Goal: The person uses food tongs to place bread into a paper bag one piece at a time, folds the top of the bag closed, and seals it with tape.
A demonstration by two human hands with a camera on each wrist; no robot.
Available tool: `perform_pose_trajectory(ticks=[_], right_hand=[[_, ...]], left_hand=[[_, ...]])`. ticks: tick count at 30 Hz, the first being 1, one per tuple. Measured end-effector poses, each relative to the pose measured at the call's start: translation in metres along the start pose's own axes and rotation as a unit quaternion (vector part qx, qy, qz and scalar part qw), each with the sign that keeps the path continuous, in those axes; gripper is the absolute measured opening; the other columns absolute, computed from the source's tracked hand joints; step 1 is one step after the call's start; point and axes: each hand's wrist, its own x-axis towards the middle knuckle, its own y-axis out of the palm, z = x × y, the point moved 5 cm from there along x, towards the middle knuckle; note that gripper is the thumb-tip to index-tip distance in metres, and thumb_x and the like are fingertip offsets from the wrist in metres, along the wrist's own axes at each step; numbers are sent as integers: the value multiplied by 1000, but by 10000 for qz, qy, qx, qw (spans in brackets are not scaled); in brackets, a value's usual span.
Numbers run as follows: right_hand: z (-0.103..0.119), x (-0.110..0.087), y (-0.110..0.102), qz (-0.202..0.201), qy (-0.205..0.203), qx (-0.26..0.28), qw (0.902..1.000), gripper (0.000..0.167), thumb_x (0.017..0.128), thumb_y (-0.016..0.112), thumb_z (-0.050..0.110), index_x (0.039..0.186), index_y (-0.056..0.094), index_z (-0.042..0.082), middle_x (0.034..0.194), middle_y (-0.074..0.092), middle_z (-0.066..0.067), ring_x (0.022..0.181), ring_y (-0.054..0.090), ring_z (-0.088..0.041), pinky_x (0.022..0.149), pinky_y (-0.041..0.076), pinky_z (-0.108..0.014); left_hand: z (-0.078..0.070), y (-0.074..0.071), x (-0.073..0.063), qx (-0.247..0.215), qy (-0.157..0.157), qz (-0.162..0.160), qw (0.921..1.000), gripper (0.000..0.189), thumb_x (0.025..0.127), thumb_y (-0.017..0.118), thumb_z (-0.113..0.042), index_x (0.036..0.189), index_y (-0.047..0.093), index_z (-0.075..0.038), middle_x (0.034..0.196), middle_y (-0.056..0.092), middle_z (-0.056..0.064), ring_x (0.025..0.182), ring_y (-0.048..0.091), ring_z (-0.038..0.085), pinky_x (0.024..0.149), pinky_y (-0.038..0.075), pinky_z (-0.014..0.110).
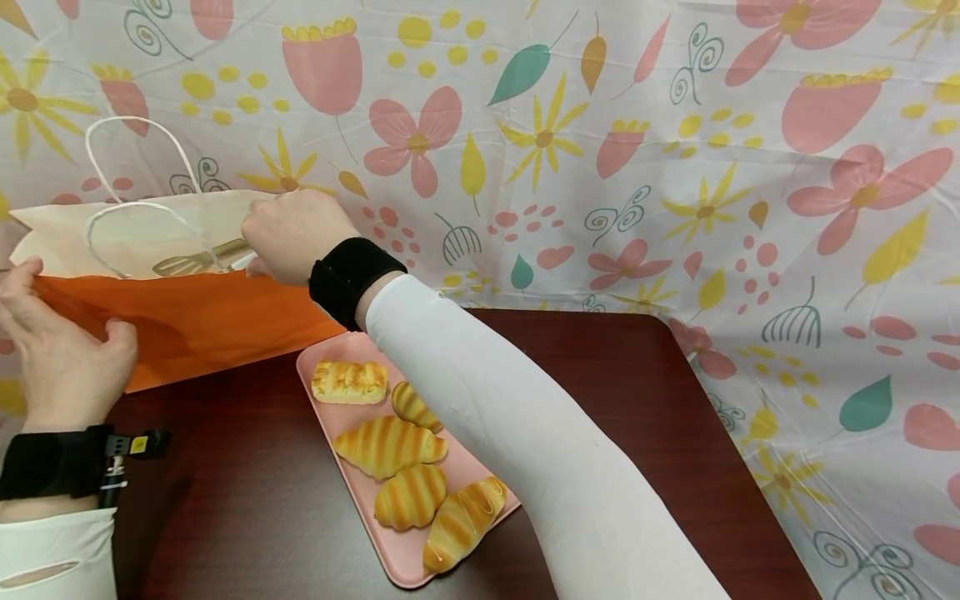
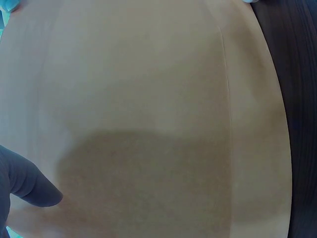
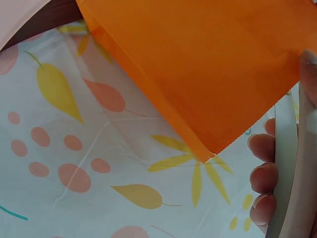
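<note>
An orange paper bag (image 1: 217, 321) with a cream lining and white cord handles stands at the left, its mouth facing up. My left hand (image 1: 63, 358) grips the bag's left edge, with the thumb (image 2: 34, 183) over the front panel. Over the bag's right end, my right hand (image 1: 300, 233) holds tongs (image 1: 191, 262), whose tan, scalloped end reaches into the mouth. In the right wrist view, the fingers curl about the pale arms of the tongs (image 3: 285, 163), beside the bag's corner (image 3: 205, 148). The bag's inside, below its rim, is hidden.
A pink tray (image 1: 363, 508) lies right of the bag, holding a rectangular loaf (image 1: 349, 382), a croissant (image 1: 390, 446) and several other bread rolls (image 1: 410, 497). My right sleeve covers part of it. The dark wooden table (image 1: 240, 500) meets a flowered curtain (image 1: 570, 167) behind.
</note>
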Motion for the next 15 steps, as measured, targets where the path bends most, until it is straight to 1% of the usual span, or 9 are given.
perform_pose_trajectory(ticks=[3,9,15], right_hand=[[0,1,0,20,30,17,10000,46,109,58,64,135,79,31,137,71,9,124,69,-13,108,56,-35],[0,0,1,-18,50,46,10000,47,109,58,64,135,79,31,136,71,9,125,69,-14,108,56,-35],[-1,-3,3,-88,72,88,9999,43,110,58,63,128,80,31,129,71,9,120,69,-13,104,57,-34]], left_hand=[[-1,-1,-1,-7,-43,-15,10000,83,99,50,-11,171,11,-21,174,8,20,159,28,48,133,21,56],[-5,-2,-4,15,-87,-18,10000,83,99,50,-9,171,11,-20,174,9,21,160,26,47,133,19,54],[-8,-3,-6,44,-94,17,9999,82,99,49,-8,170,10,-18,174,9,22,159,26,48,133,20,57]])
